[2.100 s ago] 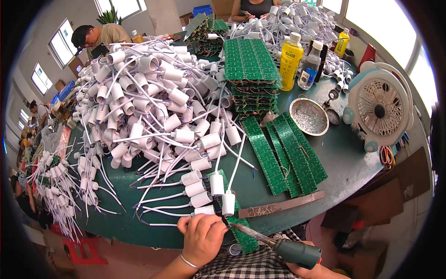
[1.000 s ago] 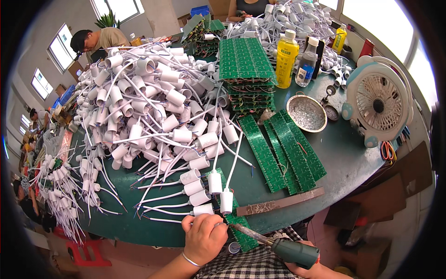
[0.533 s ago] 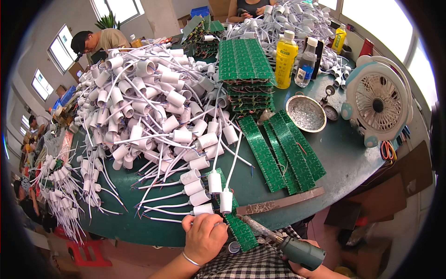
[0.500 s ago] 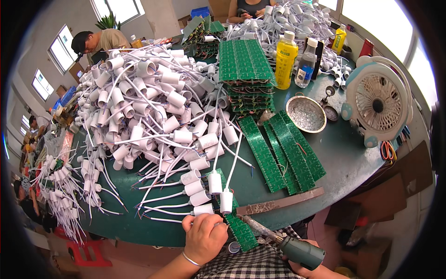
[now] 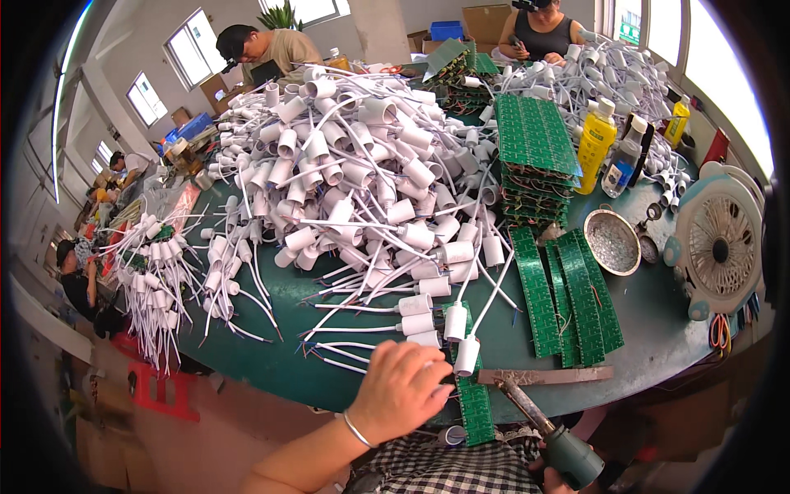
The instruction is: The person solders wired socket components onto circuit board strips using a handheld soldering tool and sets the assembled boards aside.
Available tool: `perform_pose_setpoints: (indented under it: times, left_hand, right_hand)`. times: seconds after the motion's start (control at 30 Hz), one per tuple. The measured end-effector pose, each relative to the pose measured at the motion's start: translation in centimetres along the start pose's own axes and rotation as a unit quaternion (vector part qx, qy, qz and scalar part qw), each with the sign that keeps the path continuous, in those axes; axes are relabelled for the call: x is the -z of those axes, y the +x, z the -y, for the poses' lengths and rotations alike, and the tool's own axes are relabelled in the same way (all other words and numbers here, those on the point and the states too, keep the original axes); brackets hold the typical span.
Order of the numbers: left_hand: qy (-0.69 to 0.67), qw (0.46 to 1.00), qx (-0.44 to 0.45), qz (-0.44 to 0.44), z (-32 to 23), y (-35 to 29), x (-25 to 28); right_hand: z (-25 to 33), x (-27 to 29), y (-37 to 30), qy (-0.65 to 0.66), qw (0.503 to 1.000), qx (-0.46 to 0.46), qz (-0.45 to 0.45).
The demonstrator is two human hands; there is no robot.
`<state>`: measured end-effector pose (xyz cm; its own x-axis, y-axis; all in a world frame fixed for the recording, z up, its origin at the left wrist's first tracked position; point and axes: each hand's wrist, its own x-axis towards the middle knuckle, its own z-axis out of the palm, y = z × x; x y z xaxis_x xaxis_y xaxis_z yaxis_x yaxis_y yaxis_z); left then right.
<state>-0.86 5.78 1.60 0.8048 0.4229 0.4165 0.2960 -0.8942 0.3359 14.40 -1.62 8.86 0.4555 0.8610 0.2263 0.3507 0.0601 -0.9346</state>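
Observation:
My left hand [image 5: 401, 393], with a bracelet at the wrist, hovers over the near end of a row of white lamp sockets [image 5: 415, 305] with cables. Its fingers are loosely bent and apart; nothing shows in them. Just right of it, a narrow green circuit board [image 5: 476, 412] lies at the table edge, with two sockets, one of them a white socket [image 5: 467, 356], across its far part. My right hand [image 5: 556, 481], partly cut off below, is closed round the dark green handle of a soldering iron [image 5: 572, 453]. Its tip is at a brown strip [image 5: 559, 376].
A big heap of white sockets [image 5: 346, 165] covers the middle left. Further right are stacked circuit boards [image 5: 535, 140], loose board strips [image 5: 535, 296], a yellow bottle [image 5: 597, 144], a metal bowl [image 5: 611, 240] and a fan [image 5: 720, 247]. Co-workers sit across the table.
The view has turned, so the scene sits further right in it. My left hand has lifted from the socket and board, its fingers loosening. My right hand keeps its grip on the soldering iron.

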Motion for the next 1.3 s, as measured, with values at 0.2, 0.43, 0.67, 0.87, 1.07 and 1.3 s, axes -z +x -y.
perform_pose_setpoints:
  times: [0.2,0.43,0.67,0.87,1.07,1.3]
  left_hand:
    - [0.033,0.986,-0.093,-0.132,5.8,10.8,0.8]
    - [0.231,0.968,0.002,0.096,10.4,14.1,-0.3]
    - [0.086,0.987,-0.134,-0.005,1.7,8.2,3.1]
    - [0.017,0.995,-0.046,0.083,-3.1,-3.8,0.1]
    - [0.037,0.999,0.039,-0.007,-4.4,-3.9,-2.6]
    - [-0.011,0.996,0.089,0.018,-3.9,-2.4,-3.3]
  right_hand:
    - [-9.6,8.0,-18.6,-0.089,0.993,0.000,-0.078]
    - [-11.7,8.1,-22.1,-0.163,0.978,0.001,-0.129]
    - [-13.5,8.2,-23.5,0.073,0.984,-0.117,-0.111]
    - [-12.6,7.6,-20.5,0.001,0.995,-0.088,-0.045]
    - [-12.8,8.1,-22.1,-0.077,0.997,-0.019,-0.003]
    - [-12.0,8.6,-23.8,-0.076,0.994,-0.031,-0.066]
